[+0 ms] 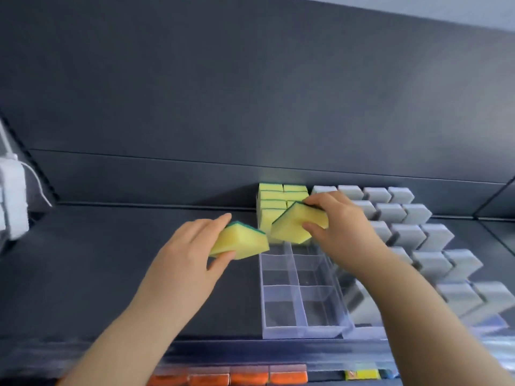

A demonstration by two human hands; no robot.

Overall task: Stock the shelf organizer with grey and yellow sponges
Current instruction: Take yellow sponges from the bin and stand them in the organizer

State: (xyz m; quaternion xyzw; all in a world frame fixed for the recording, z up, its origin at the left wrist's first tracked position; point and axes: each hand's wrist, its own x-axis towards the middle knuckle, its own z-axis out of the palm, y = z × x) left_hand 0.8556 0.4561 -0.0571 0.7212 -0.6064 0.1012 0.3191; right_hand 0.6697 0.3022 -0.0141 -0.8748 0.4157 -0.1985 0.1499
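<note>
l hand (192,246) grips yellow sponge (237,243) at 9 o'clock of clear organizer (303,327); r hand (342,221) pinches 2nd yellow sponge (295,227) over its far cells; grey sponges (434,263) at 3.

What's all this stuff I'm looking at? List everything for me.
left sponge: one, yellow with a green layer, held just left of the organizer
right sponge: one, same colours, held over the organizer's back part
stocked yellow sponges: several, two columns at the organizer's back
grey sponges: many, rows right of the yellow ones
organizer: one, clear plastic, on the shelf; near compartments empty
shelf: one, dark grey
orange items: a blurred row on the level below
white device: one, with a cable, far left
left hand: fingers and thumb grip the left sponge
right hand: fingers and thumb grip the right sponge
</note>
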